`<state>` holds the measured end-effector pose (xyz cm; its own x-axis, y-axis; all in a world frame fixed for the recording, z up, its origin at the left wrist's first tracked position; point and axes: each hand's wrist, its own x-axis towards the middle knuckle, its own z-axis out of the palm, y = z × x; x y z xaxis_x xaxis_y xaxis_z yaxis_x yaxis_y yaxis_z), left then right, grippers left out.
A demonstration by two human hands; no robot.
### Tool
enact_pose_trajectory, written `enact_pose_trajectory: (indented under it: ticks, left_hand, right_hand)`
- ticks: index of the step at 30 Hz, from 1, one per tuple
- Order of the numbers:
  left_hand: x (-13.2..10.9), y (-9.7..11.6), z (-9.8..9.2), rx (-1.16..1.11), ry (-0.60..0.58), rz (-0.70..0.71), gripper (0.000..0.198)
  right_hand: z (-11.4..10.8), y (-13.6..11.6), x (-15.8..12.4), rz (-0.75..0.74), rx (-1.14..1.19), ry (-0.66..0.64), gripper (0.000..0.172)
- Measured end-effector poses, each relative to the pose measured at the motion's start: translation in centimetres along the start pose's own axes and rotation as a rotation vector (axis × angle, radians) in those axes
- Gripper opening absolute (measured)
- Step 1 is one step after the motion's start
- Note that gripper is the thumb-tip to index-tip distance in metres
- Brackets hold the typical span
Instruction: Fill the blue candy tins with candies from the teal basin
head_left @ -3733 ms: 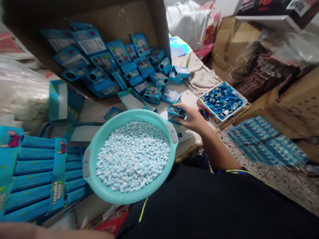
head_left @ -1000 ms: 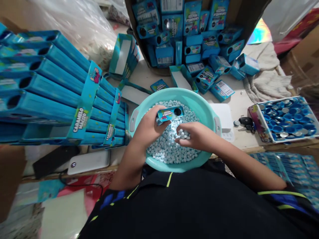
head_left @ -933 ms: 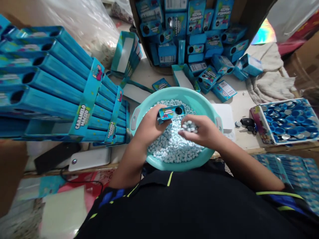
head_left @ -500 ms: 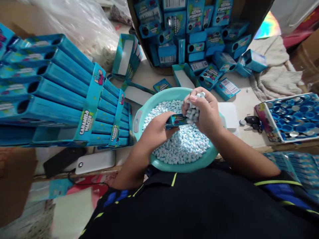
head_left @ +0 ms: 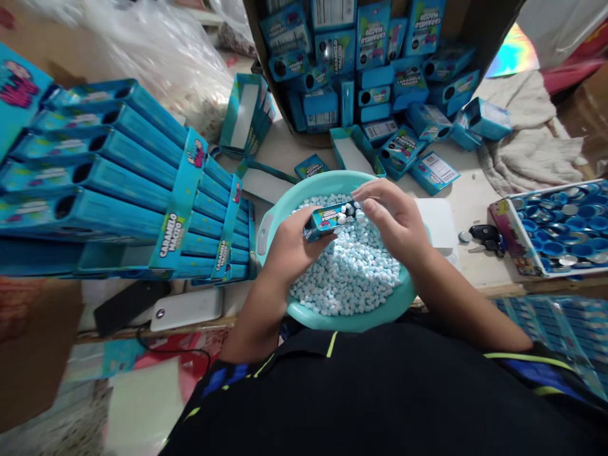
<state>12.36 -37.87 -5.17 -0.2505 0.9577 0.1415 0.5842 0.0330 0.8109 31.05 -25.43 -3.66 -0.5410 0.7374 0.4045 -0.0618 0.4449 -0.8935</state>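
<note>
My left hand (head_left: 293,248) is closed around a small blue candy box (head_left: 327,217), held tilted over a turquoise basin (head_left: 349,322). White and pale-blue candies (head_left: 346,282) fill the basin's bottom, and a few white ones show at the box's dark opening. Beside that opening is my right hand (head_left: 396,218), thumb and fingers apart, with its fingertips close to the box's right end. Its palm side is partly hidden, so I cannot tell whether any candy still lies against it.
Blue display trays of boxes (head_left: 137,171) stand at left. A carton (head_left: 494,28) of blue boxes is behind the basin, with loose boxes (head_left: 434,172) before it. At right are keys (head_left: 485,234) and a tray of blue caps (head_left: 574,221). Two phone-like devices (head_left: 187,309) lie front left.
My right hand has loosened from its fistful of candies, most of which are gone from it. Candies now show at the box's opening, and the box has tilted slightly.
</note>
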Motion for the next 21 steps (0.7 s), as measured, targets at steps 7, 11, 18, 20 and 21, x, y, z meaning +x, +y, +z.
enact_pose_trajectory:
  ticks: [7,11,18,20,21]
  left_hand:
    - [0.0,0.1,-0.1,0.017,0.021,0.032,0.041]
    - [0.1,0.0,-0.1,-0.005,0.041,0.027,0.037]
    - [0.0,0.0,-0.2,0.060,0.017,0.060,0.044]
    - [0.0,0.2,-0.2,0.058,0.002,0.046,0.042]
    - [0.0,0.2,-0.2,0.048,-0.004,0.033,0.041]
  right_hand:
    - [0.1,0.8,-0.7,-0.334,-0.322,-0.140,0.025]
    - [0.3,1.4,-0.7,-0.364,-0.373,-0.087,0.022]
    - [0.2,1.4,-0.5,-0.250,-0.309,-0.049,0.021]
    - [0.2,1.0,-0.6,-0.181,-0.286,-0.052,0.019]
    - [0.3,0.9,-0.6,-0.158,-0.267,-0.042,0.019]
